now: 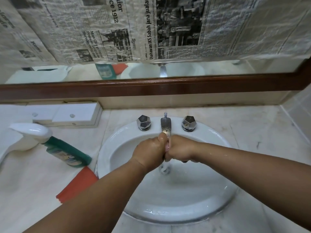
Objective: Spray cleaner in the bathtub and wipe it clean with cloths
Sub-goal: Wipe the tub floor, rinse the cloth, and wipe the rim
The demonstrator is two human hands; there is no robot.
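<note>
A green spray bottle [67, 151] with a white trigger head, a red-orange cloth [77, 184], a white sink [168, 199], chrome taps [165, 125], and a beige marbled worktop [252, 125].

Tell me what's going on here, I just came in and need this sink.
A person is rinsing both hands under the running tap: the left hand and right hand are pressed together over the white sink. Whether they hold anything is unclear. The green spray bottle lies on its side on the counter to the left, and a red cloth lies beside the sink; neither is being touched.
</note>
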